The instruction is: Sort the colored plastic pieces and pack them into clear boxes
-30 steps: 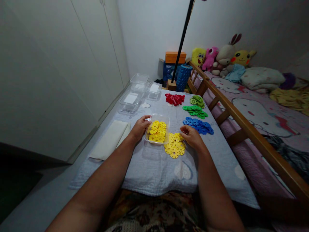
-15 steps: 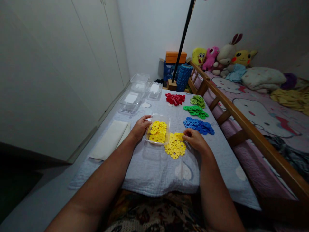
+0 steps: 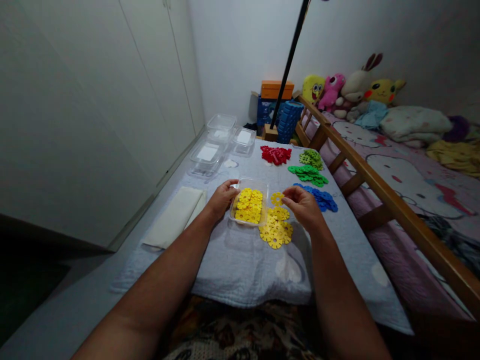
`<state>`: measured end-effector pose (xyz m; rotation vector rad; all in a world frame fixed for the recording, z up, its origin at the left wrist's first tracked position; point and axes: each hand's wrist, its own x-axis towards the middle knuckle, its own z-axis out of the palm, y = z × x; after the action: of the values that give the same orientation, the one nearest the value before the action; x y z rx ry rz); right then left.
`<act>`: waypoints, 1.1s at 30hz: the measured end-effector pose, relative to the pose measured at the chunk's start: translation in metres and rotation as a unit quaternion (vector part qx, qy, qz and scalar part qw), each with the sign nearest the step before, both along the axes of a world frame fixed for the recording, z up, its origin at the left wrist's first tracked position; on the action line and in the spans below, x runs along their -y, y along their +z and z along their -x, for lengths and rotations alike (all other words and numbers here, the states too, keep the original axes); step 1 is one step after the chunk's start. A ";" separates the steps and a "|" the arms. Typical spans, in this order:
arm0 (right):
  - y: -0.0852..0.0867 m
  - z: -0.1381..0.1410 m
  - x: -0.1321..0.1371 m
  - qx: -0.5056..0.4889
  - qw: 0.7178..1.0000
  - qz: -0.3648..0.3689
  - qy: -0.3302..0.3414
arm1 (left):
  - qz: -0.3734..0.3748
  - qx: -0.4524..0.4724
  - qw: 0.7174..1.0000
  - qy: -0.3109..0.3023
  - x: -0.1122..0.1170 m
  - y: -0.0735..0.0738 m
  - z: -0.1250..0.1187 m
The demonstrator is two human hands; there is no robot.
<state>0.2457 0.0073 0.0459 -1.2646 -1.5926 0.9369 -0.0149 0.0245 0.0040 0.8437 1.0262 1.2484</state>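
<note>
My left hand (image 3: 222, 198) grips the near left edge of a clear plastic tub (image 3: 265, 184) partly filled with yellow flower-shaped pieces. My right hand (image 3: 304, 207) pinches one yellow piece (image 3: 277, 198) lifted just right of the tub. Under it a loose heap of yellow pieces (image 3: 276, 230) lies on the pale blue quilt (image 3: 240, 260).
Heaps of blue pieces (image 3: 322, 197), green pieces (image 3: 308, 174), light green pieces (image 3: 310, 158) and red pieces (image 3: 275, 154) lie further back. Empty clear tubs (image 3: 221, 140) stand at the back left. A folded white cloth (image 3: 172, 216) lies left; a wooden bed rail (image 3: 375, 185) runs along the right.
My right hand has picked a yellow piece off the heap and raised it toward the tub. The left hand has kept its grip on the tub.
</note>
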 end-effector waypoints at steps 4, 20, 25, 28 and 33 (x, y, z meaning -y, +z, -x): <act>0.013 0.029 -0.005 0.077 0.995 -0.054 0.036 | 0.004 0.004 1.000 0.001 0.000 0.001 0.000; 0.001 0.084 -0.004 0.298 0.946 -0.097 0.087 | -0.002 0.013 1.000 -0.011 0.002 0.002 0.002; 0.001 0.073 -0.006 0.277 0.953 -0.104 0.064 | 0.002 0.010 1.000 -0.011 0.002 0.002 0.002; 0.006 0.050 -0.011 0.246 0.963 -0.108 0.027 | 0.001 0.005 1.000 -0.010 0.002 0.001 0.002; 0.010 0.001 -0.020 0.238 0.971 -0.031 0.006 | -0.002 0.004 1.000 -0.007 0.002 0.000 0.002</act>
<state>0.2445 0.0269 0.0556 -1.5129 -1.9804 0.6088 -0.0166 0.0227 0.0041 0.8472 1.0095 1.2423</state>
